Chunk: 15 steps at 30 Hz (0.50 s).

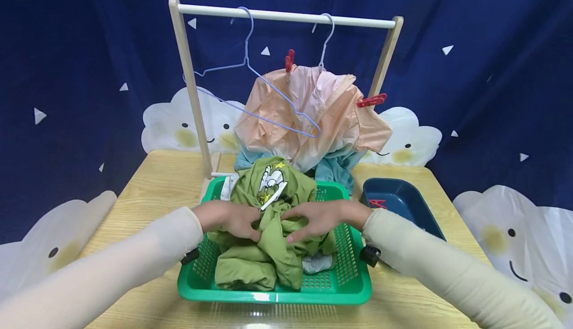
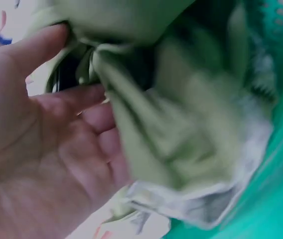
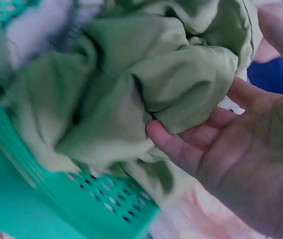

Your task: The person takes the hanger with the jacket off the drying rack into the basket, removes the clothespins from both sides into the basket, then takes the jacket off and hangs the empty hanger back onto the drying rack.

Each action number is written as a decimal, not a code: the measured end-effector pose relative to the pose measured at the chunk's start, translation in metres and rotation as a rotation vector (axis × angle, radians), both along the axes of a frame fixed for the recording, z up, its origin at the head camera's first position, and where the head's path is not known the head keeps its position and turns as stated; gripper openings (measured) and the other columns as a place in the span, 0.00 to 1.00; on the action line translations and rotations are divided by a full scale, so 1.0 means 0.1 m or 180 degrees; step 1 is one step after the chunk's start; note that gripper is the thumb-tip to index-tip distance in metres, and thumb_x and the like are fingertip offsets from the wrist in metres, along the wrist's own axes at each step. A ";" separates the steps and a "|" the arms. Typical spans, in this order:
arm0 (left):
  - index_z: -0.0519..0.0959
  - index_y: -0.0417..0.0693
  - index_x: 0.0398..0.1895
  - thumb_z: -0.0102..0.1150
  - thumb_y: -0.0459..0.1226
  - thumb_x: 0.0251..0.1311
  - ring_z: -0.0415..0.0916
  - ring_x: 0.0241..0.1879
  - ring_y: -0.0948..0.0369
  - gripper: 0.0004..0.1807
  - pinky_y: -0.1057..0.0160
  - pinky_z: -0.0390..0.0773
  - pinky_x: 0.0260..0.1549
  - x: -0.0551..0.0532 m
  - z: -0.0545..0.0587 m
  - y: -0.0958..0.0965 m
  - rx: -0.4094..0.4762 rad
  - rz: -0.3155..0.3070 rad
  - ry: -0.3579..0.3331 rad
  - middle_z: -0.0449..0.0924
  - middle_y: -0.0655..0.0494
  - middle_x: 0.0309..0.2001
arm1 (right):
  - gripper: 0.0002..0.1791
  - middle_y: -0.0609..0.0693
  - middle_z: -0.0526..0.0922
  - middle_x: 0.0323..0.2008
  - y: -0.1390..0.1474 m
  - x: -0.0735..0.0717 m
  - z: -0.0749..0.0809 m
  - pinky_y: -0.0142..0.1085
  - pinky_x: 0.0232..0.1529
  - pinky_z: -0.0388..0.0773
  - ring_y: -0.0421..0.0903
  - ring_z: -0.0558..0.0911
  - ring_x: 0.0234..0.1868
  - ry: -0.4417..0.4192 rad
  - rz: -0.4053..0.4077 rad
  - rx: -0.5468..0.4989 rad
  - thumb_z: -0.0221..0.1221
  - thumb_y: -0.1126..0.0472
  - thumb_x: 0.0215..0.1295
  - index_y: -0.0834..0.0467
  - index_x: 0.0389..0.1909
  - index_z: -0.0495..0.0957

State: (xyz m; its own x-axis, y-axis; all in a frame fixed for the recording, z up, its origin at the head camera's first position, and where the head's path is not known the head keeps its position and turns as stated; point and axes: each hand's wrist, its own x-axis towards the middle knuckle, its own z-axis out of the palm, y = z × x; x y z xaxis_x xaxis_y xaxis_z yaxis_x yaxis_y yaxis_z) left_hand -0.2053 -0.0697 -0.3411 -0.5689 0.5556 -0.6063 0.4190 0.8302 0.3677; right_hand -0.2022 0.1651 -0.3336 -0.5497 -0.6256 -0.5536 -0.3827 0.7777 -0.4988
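1. I have the soft, olive-green cloth garment in a loose heap in the rectangular green plastic basket with perforated walls. Its upper part rises at the basket's far rim and shows a white cartoon figure with yellow stars.

2. The left hand touches the garment from the left. Its thumb stands apart from the forefinger and the other fingers are bent a little. In the left wrist view their tips pass behind the cloth, so I cannot tell whether it pinches any of it.

3. The right hand rests on the garment from the right, with the fingers relaxed and the thumb well apart from the forefinger. I see no firm hold there. A raised fold of the green cloth runs between both hands.

4. Behind the basket I see the small clothes rack with pale wooden posts and a white bar. On it hang a bluish-violet wire hanger and a thin peach-and-pink garment, which carries two red clips.

5. On the light wooden table, to the right of the basket, stands a dark-blue tray with rounded corners. More red pieces lie in it.
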 end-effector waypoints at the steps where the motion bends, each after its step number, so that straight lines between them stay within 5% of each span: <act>1: 0.77 0.44 0.54 0.55 0.49 0.71 0.77 0.53 0.53 0.20 0.54 0.74 0.54 -0.01 0.06 -0.03 0.0031 -0.0033 0.0012 0.80 0.47 0.54 | 0.39 0.50 0.64 0.76 0.02 -0.03 0.05 0.49 0.76 0.61 0.51 0.62 0.78 0.0035 -0.0036 -0.0094 0.58 0.40 0.71 0.51 0.77 0.61; 5: 0.74 0.40 0.65 0.51 0.53 0.74 0.74 0.64 0.48 0.29 0.47 0.72 0.65 -0.11 0.34 -0.15 0.0250 -0.0174 0.0200 0.76 0.44 0.65 | 0.32 0.56 0.71 0.72 0.12 -0.17 0.18 0.50 0.70 0.69 0.56 0.70 0.73 0.0165 -0.0238 -0.0606 0.55 0.46 0.75 0.56 0.73 0.64; 7: 0.75 0.40 0.63 0.49 0.51 0.75 0.78 0.58 0.49 0.27 0.49 0.76 0.59 -0.20 0.45 -0.20 0.0456 -0.0106 0.0336 0.79 0.43 0.59 | 0.28 0.61 0.76 0.66 0.16 -0.25 0.20 0.50 0.66 0.74 0.58 0.75 0.69 0.0340 -0.0385 -0.0919 0.55 0.51 0.76 0.61 0.70 0.66; 11: 0.76 0.40 0.57 0.49 0.47 0.76 0.81 0.45 0.51 0.20 0.53 0.80 0.46 -0.41 0.55 -0.26 0.0897 0.0391 0.0772 0.83 0.43 0.49 | 0.25 0.66 0.79 0.61 0.26 -0.45 0.14 0.53 0.62 0.76 0.61 0.78 0.64 0.0970 -0.0744 -0.1181 0.54 0.56 0.77 0.65 0.67 0.69; 15: 0.65 0.36 0.71 0.50 0.48 0.75 0.73 0.64 0.40 0.31 0.44 0.73 0.63 -0.58 0.46 -0.29 0.0916 0.0820 0.1032 0.72 0.34 0.66 | 0.31 0.68 0.69 0.70 0.32 -0.61 0.04 0.59 0.66 0.70 0.65 0.70 0.70 0.1114 -0.1064 -0.0850 0.53 0.52 0.77 0.61 0.75 0.61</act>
State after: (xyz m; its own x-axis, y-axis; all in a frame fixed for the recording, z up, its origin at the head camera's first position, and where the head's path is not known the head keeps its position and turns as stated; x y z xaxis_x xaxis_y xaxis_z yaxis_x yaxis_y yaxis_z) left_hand -0.2636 -0.0988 -0.2948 -0.8432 0.4911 -0.2187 0.3444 0.8058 0.4818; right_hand -0.2630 0.1976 -0.3293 -0.8652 -0.4791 -0.1482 -0.3151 0.7492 -0.5826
